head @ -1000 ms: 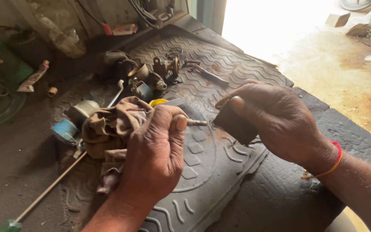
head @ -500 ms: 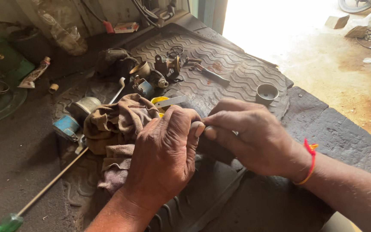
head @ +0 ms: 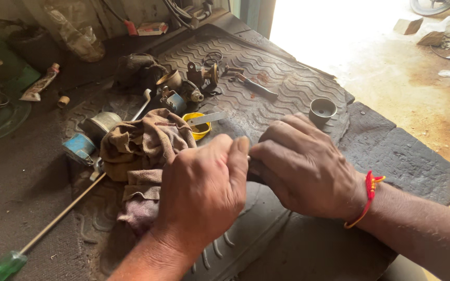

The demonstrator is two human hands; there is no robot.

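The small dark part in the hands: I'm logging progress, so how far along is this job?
Done: parts lie stripped on the rubber mat, a metal cup set aside. In hand: left hand and right hand close together around a small dark part, mostly hidden. Left: loose pieces beside the rag remain apart; the screwdriver lies unused.

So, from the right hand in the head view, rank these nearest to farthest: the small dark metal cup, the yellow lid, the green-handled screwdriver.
Measured from the right hand:
1. Small dark metal cup, just beyond the knuckles, on the ribbed mat.
2. Yellow lid, up and left, beside the brown rag.
3. Green-handled screwdriver, far left, its handle at the bottom corner.
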